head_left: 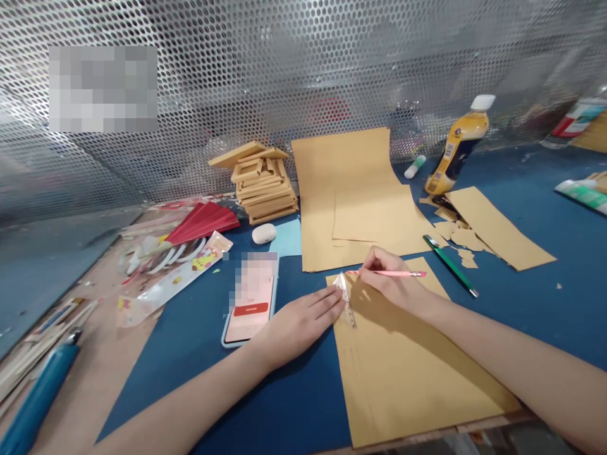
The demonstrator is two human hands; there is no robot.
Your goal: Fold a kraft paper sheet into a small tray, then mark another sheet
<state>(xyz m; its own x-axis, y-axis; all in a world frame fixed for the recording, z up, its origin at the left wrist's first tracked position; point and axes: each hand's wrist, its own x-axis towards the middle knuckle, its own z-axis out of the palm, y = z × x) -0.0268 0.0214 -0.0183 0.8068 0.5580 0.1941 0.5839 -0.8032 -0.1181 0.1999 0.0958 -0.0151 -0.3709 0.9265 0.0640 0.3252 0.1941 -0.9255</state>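
Observation:
A large sheet of brown paper (408, 373) lies at the front of the blue table, with faint lines along its left part. My left hand (303, 322) lies flat, its fingertips pressing a small clear triangular ruler (348, 309) onto the sheet's left edge. In my right hand (386, 275) is a pink pencil (403, 273), gripped between closed fingers; its tip is close to the ruler's top and its eraser end points right. A phone (251, 300) with a lit screen lies left of my left hand.
Behind the sheet are more brown paper (351, 161), a stack of folded brown pieces (265, 189) and a white case (263, 234). A green cutter (450, 265), paper scraps (467, 239) and a yellow bottle (459, 148) stand or lie right. A red fan (203, 222) is left, before a perforated metal screen (265, 76).

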